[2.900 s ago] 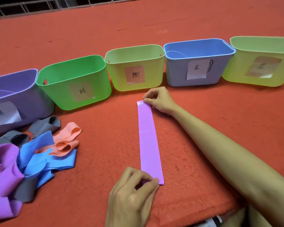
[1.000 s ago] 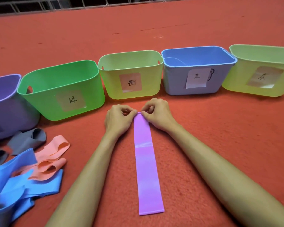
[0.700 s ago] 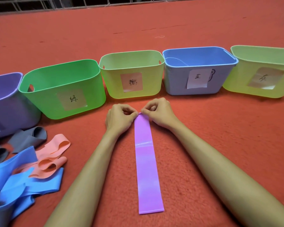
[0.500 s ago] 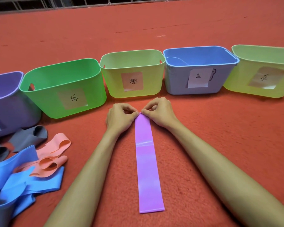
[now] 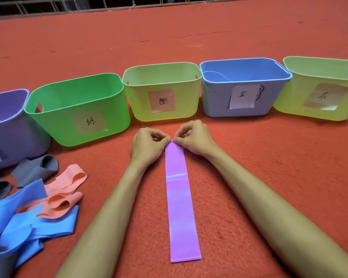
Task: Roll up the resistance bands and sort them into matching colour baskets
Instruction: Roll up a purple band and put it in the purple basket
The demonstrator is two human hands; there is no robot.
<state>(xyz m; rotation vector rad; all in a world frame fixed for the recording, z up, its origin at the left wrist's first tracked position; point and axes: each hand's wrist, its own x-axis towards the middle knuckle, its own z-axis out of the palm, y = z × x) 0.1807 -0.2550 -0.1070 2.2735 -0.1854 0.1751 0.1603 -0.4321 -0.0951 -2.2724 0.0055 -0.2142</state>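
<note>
Well left of the hands, the purple basket (image 5: 14, 137) ends a row of 5, with loose bands (image 5: 26, 221) heaped in front of it. The left hand (image 5: 147, 144) pinches the far end of the purple band (image 5: 180, 207), fingers curled tight. The right hand (image 5: 193, 140) pinches the same end, just beside the left. The band lies flat on the red carpet (image 5: 269, 177), running from the hands back towards the person. The slick rubber could slip from the 2 pinches, or uneven pressure could skew the first turn. Either would give a loose, coned roll that springs open.
</note>
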